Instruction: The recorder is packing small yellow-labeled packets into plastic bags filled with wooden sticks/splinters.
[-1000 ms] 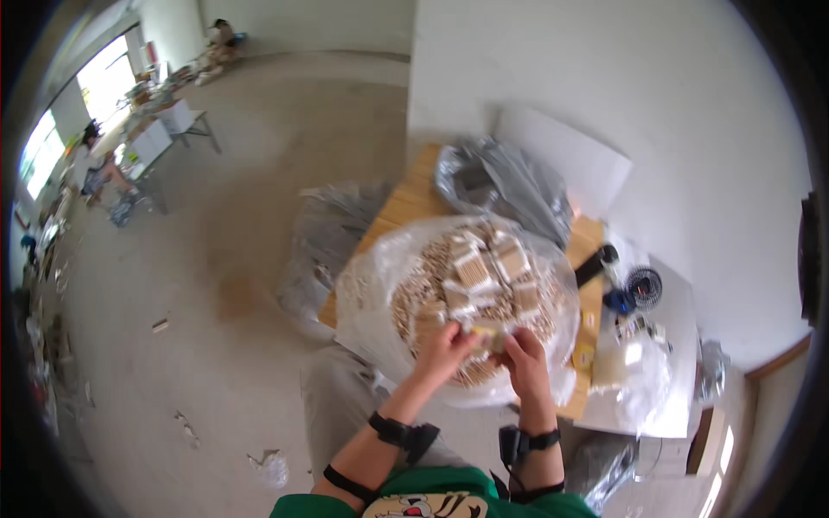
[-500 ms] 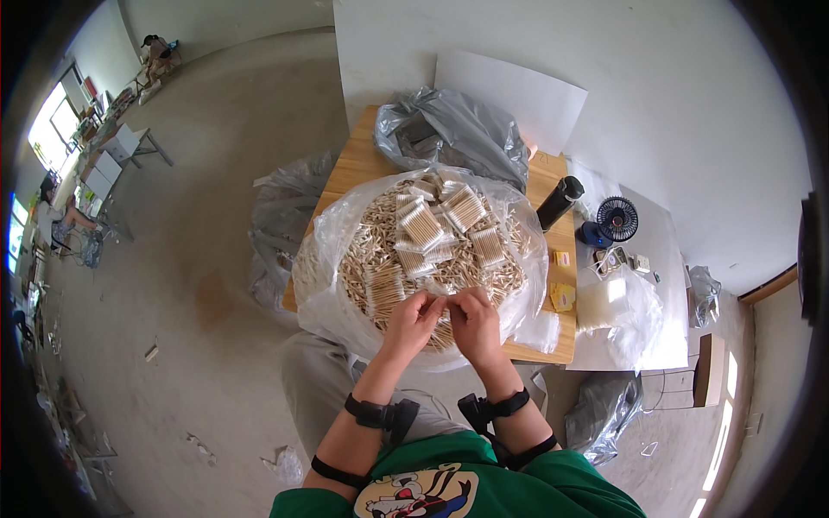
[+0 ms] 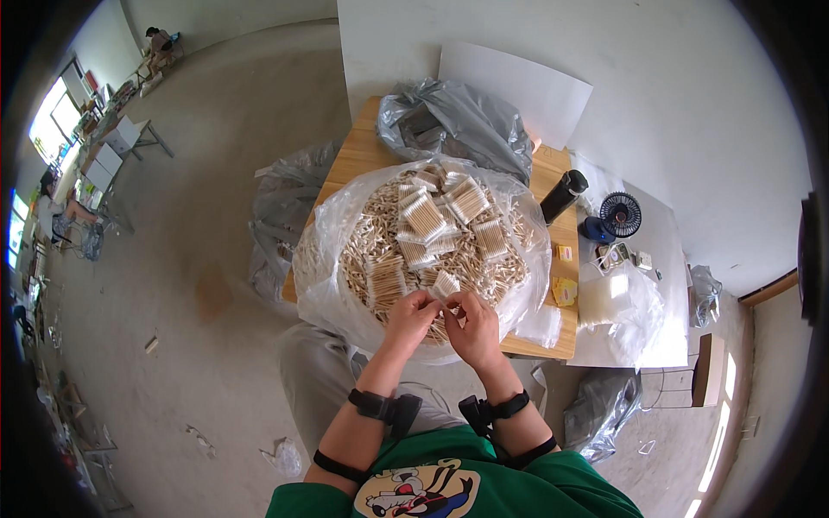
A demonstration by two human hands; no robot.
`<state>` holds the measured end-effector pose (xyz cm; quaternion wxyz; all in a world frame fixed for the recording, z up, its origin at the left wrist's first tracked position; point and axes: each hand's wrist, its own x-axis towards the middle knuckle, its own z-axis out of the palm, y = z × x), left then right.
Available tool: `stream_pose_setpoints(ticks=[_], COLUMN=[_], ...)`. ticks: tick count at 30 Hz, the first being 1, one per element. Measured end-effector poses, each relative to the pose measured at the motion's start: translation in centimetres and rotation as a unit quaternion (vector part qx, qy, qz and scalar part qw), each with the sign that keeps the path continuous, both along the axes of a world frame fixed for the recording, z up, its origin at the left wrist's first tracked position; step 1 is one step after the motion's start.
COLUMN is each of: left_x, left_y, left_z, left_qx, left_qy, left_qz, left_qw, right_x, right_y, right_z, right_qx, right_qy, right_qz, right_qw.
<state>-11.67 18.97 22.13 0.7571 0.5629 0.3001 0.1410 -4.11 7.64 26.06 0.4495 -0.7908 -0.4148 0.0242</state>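
swab packet (image 3: 446, 284) pinched by both hands (image 3: 413, 312) (image 3: 474, 326) over clear bag (image 3: 324, 259) (heaped with swabs).

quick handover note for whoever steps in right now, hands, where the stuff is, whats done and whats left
Left hand and right hand: both pinch one small clear packet of wooden sticks between them, over the near edge of the pile.
Things: loose wooden sticks heaped on a big clear plastic sheet on the wooden table. Filled packets lie on top of the heap.
Done: roughly a dozen packets are filled.
Left: most sticks are loose. Whether the held packet is closed cannot be told.
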Motion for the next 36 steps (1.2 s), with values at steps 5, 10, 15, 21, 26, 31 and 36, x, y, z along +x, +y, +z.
stream_pose_setpoints(ticks=[5, 10, 15, 21, 26, 31, 36], left_x=[0.2, 0.4, 0.5, -0.6, -0.1, -1.5, -0.1], left_y=[-0.9, -0.8, 0.2, 0.0, -1.1, 0.1, 2.0], left_z=[0.8, 1.5, 2.9, 3.7, 2.2, 4.3, 3.1], left_qx=[0.156, 0.356, 0.368, 0.303, 0.416, 0.480, 0.131], left_qy=[0.022, -0.030, -0.047, 0.050, -0.061, 0.032, -0.072], left_qz=[-0.018, -0.019, -0.014, -0.056, -0.068, 0.145, 0.056], left_qw=[0.987, 0.934, 0.929, 0.950, 0.905, 0.865, 0.987], right_x=[0.3, 1.1, 2.6, 2.0, 2.0, 1.6, 2.4], right_y=[-0.2, -0.5, 0.5, 1.9, 0.0, 1.2, 1.8], right_z=[-0.2, -0.5, 0.0, -1.2, 0.1, -0.1, -0.6], right_qx=[0.006, 0.017, 0.057, -0.006, 0.022, 0.084, 0.254], right_qy=[-0.002, 0.028, 0.050, -0.053, -0.017, 0.031, 0.430], right_qz=[-0.001, 0.000, -0.102, 0.038, -0.031, -0.086, -0.012], right_qw=[1.000, 0.999, 0.992, 0.998, 0.999, 0.992, 0.867])
